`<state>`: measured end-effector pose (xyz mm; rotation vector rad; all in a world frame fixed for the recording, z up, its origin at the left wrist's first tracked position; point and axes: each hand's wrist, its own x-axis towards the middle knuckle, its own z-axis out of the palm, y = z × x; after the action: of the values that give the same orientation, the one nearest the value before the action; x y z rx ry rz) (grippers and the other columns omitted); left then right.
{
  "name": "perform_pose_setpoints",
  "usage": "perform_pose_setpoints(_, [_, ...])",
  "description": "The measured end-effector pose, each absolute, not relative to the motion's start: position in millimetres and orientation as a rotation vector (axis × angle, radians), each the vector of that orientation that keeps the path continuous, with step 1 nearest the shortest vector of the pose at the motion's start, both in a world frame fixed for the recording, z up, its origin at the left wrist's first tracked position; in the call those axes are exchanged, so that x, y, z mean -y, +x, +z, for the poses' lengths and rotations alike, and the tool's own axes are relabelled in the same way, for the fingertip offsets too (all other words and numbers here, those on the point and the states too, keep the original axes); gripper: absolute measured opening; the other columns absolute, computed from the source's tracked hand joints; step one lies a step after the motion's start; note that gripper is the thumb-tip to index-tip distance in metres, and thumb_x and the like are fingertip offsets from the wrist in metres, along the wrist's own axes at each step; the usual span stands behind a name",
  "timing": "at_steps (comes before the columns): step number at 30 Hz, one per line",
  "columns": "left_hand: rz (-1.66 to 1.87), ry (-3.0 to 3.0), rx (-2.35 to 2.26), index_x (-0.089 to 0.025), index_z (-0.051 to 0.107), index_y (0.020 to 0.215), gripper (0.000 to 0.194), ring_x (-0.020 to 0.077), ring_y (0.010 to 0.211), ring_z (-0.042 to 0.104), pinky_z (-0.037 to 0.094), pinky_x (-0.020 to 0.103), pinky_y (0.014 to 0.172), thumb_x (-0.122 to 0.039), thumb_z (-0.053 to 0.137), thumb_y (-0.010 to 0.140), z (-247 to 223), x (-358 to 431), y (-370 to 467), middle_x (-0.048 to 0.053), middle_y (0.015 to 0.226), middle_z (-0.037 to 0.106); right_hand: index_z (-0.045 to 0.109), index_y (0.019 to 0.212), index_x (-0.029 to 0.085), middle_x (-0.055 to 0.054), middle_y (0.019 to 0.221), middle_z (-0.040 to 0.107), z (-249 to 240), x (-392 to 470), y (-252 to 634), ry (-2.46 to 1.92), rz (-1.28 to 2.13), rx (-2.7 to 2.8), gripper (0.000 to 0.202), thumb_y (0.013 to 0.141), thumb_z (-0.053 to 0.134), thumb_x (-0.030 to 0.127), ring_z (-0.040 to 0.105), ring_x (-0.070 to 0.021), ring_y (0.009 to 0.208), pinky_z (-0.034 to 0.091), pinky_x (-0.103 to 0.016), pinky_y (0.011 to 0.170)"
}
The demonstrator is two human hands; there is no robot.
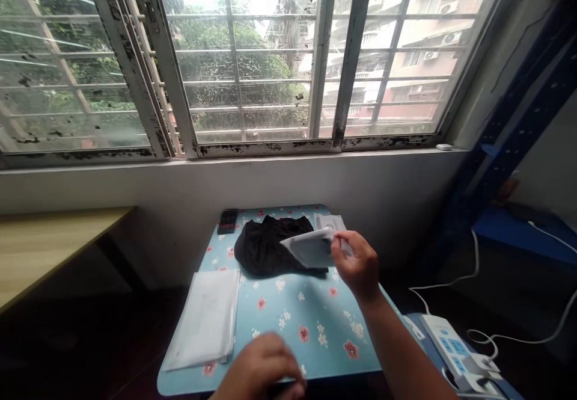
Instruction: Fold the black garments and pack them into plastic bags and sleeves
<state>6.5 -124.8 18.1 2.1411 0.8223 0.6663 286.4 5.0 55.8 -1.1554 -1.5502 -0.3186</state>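
Observation:
My right hand (pixel 358 263) is closed on the edge of a thin, pale translucent packet (pixel 311 247), lifted above the right part of a black cloth (pixel 270 246). The cloth lies crumpled on the flowered blue table (pixel 288 310). Near the table's front edge is my left hand (pixel 265 367), blurred, with curled fingers; whether it holds anything does not show. A stack of clear plastic bags (pixel 207 319) lies flat on the left side of the table. Behind the held packet, a whitish printed packet (pixel 330 222) rests at the back right.
A small dark object (pixel 228 221) sits at the table's back left corner. A power strip (pixel 453 349) with white cables is at the lower right. A wooden desk (pixel 54 243) stands at the left, and a barred window spans the wall ahead.

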Motion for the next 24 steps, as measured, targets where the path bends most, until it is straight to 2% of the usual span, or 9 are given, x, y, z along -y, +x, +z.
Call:
perform_pose_setpoints(3, [1.323,2.32,-0.831,-0.024,0.072,0.12,0.025,0.0244,0.099,0.067,0.055,0.042,0.091,-0.022,0.062,0.097,63,92,28,0.011,0.107,0.074,0.068,0.096,0.024,-0.004,0.088,0.073,60,27,253,-1.032,-0.117,1.531,0.01,0.094,0.059,0.028,0.07,-0.0208,0.082,0.057,-0.033,0.079])
perform_pose_setpoints(6, [1.563,2.346,-0.957,-0.021,0.068,0.13,0.036,0.0269,0.108,0.065,0.054,0.043,0.095,-0.028,0.068,0.094,96,69,42,0.013,0.119,0.072,0.068,0.094,0.024,-0.002,0.085,0.072,63,53,233,-1.007,0.102,1.561,0.01,0.095,0.059,0.029,0.069,-0.0194,0.077,0.056,-0.03,0.071])
perform_pose_setpoints(11, [1.453,2.177,-0.969,-0.022,0.079,0.109,0.018,0.019,0.085,0.068,0.056,0.032,0.078,-0.027,0.066,0.098,100,58,54,0.006,0.092,0.076,0.068,0.096,0.025,-0.002,0.086,0.07,64,78,221,-0.932,0.279,1.647,0.009,0.097,0.059,0.027,0.066,-0.0183,0.076,0.055,-0.029,0.068])
perform_pose_setpoints(13, [1.487,2.132,-0.926,-0.022,0.077,0.116,0.021,0.0177,0.082,0.068,0.056,0.031,0.078,-0.026,0.065,0.099,91,59,55,0.005,0.089,0.075,0.067,0.096,0.025,-0.002,0.085,0.069,63,81,220,-0.932,0.265,1.644,0.008,0.097,0.058,0.025,0.066,-0.0179,0.075,0.054,-0.028,0.067])
perform_pose_setpoints(17, [1.61,2.266,-0.807,-0.021,0.059,0.141,0.041,0.0176,0.081,0.064,0.054,0.033,0.081,-0.026,0.062,0.101,74,60,52,0.004,0.088,0.073,0.065,0.094,0.025,-0.001,0.084,0.068,58,83,224,-0.972,0.194,1.583,0.008,0.097,0.058,0.025,0.065,-0.0181,0.075,0.053,-0.029,0.068])
perform_pose_setpoints(21, [1.545,2.483,-0.844,-0.02,0.06,0.139,0.037,0.0187,0.078,0.06,0.053,0.033,0.077,-0.026,0.057,0.103,56,61,36,0.005,0.087,0.072,0.067,0.096,0.025,-0.002,0.087,0.069,51,82,237,-1.033,0.111,1.465,0.008,0.096,0.06,0.028,0.065,-0.0193,0.079,0.053,-0.031,0.075])
perform_pose_setpoints(24, [1.478,2.589,-0.901,-0.018,0.065,0.132,0.031,0.02,0.079,0.059,0.053,0.034,0.077,-0.021,0.058,0.102,40,67,16,0.007,0.087,0.072,0.068,0.093,0.024,-0.002,0.085,0.068,45,79,248,-1.065,0.181,1.311,0.011,0.096,0.063,0.033,0.065,-0.0191,0.078,0.052,-0.031,0.074])
